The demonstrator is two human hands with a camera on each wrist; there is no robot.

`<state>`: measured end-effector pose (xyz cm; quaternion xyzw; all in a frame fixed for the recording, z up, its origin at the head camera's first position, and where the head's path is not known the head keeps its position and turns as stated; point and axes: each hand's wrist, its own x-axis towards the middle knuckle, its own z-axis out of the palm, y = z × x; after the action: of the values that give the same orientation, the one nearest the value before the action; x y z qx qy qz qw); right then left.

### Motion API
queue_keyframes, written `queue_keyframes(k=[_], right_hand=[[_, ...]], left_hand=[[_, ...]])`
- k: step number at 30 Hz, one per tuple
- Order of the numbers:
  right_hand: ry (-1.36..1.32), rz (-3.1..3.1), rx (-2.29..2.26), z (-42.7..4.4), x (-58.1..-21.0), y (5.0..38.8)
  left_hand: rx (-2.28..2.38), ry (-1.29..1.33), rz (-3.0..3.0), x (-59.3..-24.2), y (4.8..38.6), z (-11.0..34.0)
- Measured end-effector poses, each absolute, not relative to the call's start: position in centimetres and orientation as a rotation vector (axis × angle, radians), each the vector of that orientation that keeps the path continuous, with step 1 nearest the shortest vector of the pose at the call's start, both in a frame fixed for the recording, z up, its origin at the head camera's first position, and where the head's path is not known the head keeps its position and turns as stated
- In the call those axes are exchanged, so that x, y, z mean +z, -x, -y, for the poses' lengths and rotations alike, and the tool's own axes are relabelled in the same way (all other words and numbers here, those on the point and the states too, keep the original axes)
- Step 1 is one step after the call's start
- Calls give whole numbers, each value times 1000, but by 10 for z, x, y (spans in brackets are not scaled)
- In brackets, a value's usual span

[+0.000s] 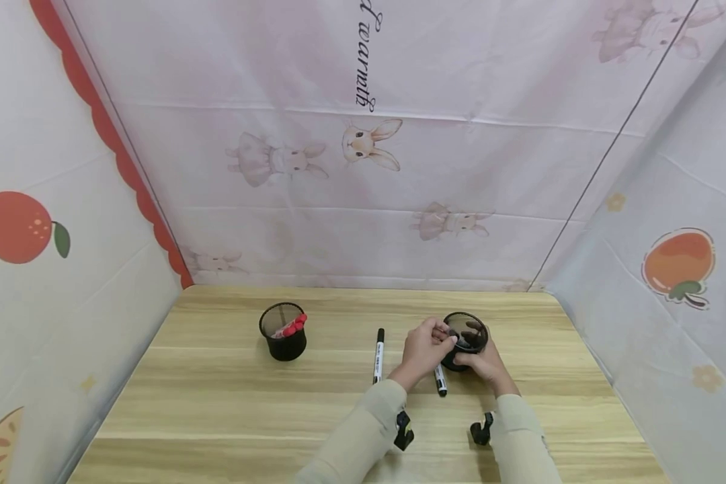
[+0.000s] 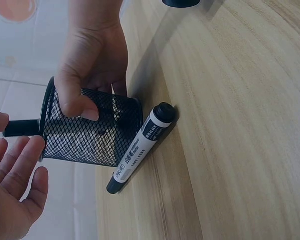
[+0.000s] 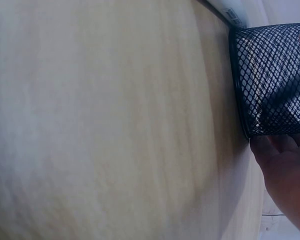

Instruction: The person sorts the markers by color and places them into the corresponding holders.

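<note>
Right fingers (image 3: 262, 149) grip a mesh cup (image 2: 87, 144), a loose marker (image 2: 141, 146) just beside it.

wood-grain table (image 1: 218, 396) on my feed, pink rabbit-print sheet (image 1: 363, 191) behind it, white fruit-print walls (image 1: 659, 195) on both sides

On my left wrist feed, the cup (image 2: 87, 135) at 9 o'clock looks like rough metal mesh, the marker (image 2: 138, 150) at 7 o'clock like smooth, faintly glossy plastic, and the bench (image 2: 230, 120) at 3 o'clock like smooth, satin-finished grained wood. In the head view I see creased, softly shiny cloth in the hanging (image 1: 314, 87) at 12 o'clock and matt cloth in the sleeve (image 1: 357, 437) at 6 o'clock.
</note>
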<state>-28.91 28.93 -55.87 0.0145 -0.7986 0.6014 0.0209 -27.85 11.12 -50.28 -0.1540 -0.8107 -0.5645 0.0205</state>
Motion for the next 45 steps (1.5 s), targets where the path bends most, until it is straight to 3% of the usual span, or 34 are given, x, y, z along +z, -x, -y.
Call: queue_keyframes(k=[9,23,38,45], right_hand=[[-27,2468,1929,-278,-525,274],[-15,2430,1907,-287,-556,289],[-38,2483,1850,-291,-557,286],[-30,2453,1956,-285,-540,279]], left_hand=[[-1754,486,2515,-500,277,-109],[-1731,430,2544,-514,266,-85],[-875,677,2846,-512,273,-62],[-591,706,2926,-515,273,-58]])
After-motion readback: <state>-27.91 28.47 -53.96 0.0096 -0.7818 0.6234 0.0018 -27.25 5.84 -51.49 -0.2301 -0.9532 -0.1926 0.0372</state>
